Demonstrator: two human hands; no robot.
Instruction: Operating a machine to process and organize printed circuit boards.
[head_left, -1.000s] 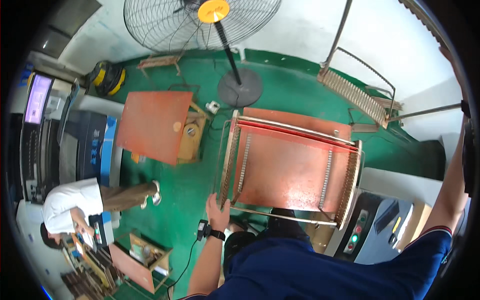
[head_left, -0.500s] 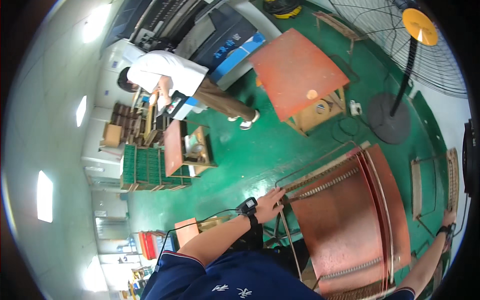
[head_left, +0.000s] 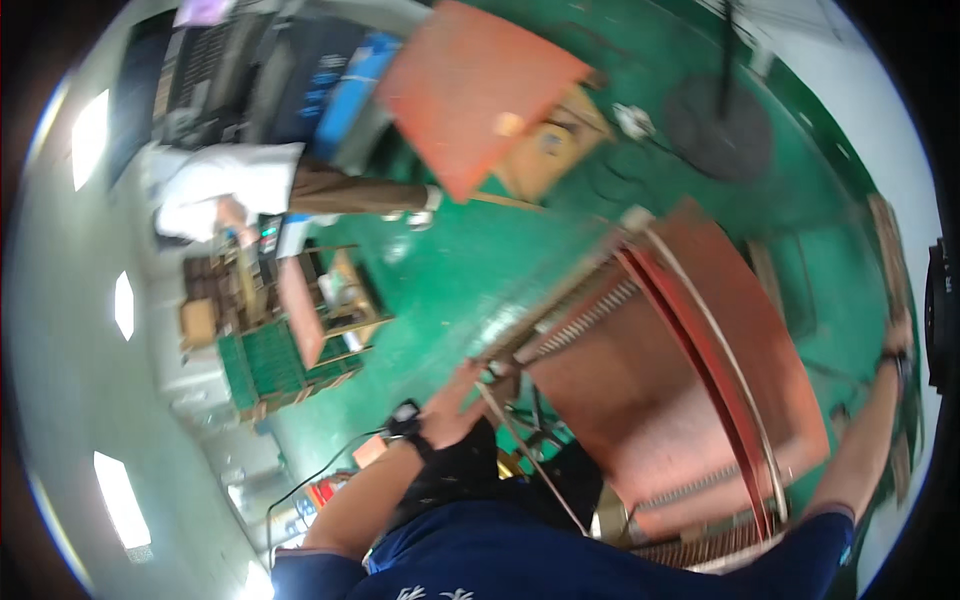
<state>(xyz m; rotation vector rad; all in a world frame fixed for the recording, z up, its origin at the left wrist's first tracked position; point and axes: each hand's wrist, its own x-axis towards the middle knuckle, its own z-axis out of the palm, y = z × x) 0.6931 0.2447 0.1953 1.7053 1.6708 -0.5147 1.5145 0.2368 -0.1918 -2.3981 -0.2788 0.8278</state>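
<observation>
Copper-coloured sheets (head_left: 625, 385) stand on edge in a slotted rack (head_left: 570, 315) with metal rods and coil-like rails, just in front of me. My left hand (head_left: 452, 412) is at the rack's near left corner, thumb and fingers around the frame's end; motion blurs the fingertips. Far out to the right, my right hand (head_left: 899, 335) is closed on the wooden rail of a second rack (head_left: 884, 240). That rack carries no sheets in its visible part. Black bands with devices sit on both wrists.
A red-topped table (head_left: 470, 90) stands ahead, a fan's round base (head_left: 718, 125) to its right. At left, a person in a white top (head_left: 230, 185) works by a machine, near a small table (head_left: 300, 310) and green crates (head_left: 255, 365). A white wall (head_left: 870, 130) runs along the right.
The view has turned and shifted, so the surroundings slide left. My left hand stays at the sheet rack's corner, its fingers more wrapped. My right hand stays on the second rack's rail.
</observation>
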